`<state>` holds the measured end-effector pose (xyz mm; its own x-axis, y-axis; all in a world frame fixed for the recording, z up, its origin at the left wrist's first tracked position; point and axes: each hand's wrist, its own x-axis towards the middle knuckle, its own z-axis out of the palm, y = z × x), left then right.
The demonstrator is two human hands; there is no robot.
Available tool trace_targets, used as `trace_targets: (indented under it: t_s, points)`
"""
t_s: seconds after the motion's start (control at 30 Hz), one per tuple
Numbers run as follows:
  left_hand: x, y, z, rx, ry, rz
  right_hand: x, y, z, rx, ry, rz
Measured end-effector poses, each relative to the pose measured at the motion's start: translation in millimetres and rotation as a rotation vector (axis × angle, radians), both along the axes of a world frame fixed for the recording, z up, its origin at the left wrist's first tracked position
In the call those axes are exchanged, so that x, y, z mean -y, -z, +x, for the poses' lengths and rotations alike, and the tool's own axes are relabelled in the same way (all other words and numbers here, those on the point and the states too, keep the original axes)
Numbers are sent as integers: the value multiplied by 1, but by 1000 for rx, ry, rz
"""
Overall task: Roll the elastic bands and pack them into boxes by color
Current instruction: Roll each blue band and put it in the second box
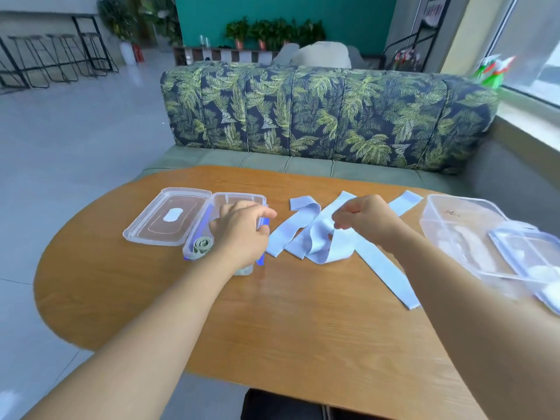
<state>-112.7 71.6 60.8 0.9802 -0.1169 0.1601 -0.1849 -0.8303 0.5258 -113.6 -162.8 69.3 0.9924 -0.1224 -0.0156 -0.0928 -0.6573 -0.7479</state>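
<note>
Plainly the right hand (368, 219) pinches a pale-blue band (321, 242); the grip of the left hand (242, 231), over the box (238, 198), is hidden.

So it's a pretty bright spot, daylight coming in from a big window (533, 50) on the right with a pale sill (527, 122) under it. Rounded wooden table (303, 313) up front, and right behind it a sofa (318, 116) with a dark palm-leaf print back and plain green seat cushions (266, 160). Far wall (303, 10) is teal with a row of potted plants (272, 31) in front. Off to the left, glossy grey tiled floor (75, 131) and a line of thin black bar stools (54, 56) along a counter
</note>
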Motion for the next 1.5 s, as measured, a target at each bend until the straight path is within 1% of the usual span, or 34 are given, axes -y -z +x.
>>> trace_targets:
  t_s: [0.1, 0.23, 0.33, 0.43, 0.57, 0.67, 0.77, 0.87, 0.93, 1.07, 1.2, 1.27, 1.37, 1.4, 1.5]
  points:
    - [22, 12, -7, -15, 34, -11, 38, 10, -30, -38, 121, 92]
    - [54, 28, -14, -70, 73, -19, 77, 24, -57, -70, 257, 144]
    - [76, 45, -16, -151, 111, -80, 95, 40, -65, -107, 311, 125]
    - [97, 59, -16, -231, 129, -90, 102, 57, -63, -158, 312, 59]
    - [119, 76, -14, -312, 314, 68, 96, 72, -53, -244, 284, -148]
    - [126, 88, -8, -363, 381, 296, 91, 79, -41, -299, 328, -224]
    - [130, 96, 4, -381, 359, 452, 87, 87, -28, -373, 353, -265]
    - [125, 102, 21, -357, 254, 519, 83, 91, -17, -394, 315, -367]
    - [117, 104, 35, -357, 184, 542, 84, 94, -12, -407, 317, -388]
    - [106, 99, 54, -369, 104, 547, 92, 99, -6, -453, 337, -224]
    - [108, 99, 57, -352, 102, 539, 100, 97, -8, -422, 318, -127]
    - [110, 99, 55, -308, 113, 531, 105, 91, -12, -394, 310, 32]
    - [110, 97, 50, -239, 168, 533, 112, 81, -21, -370, 348, 329]
    - [110, 96, 49, -237, 187, 528, 113, 80, -25, -375, 361, 397]
    - [110, 91, 43, -249, 217, 491, 113, 75, -39, -369, 375, 515]
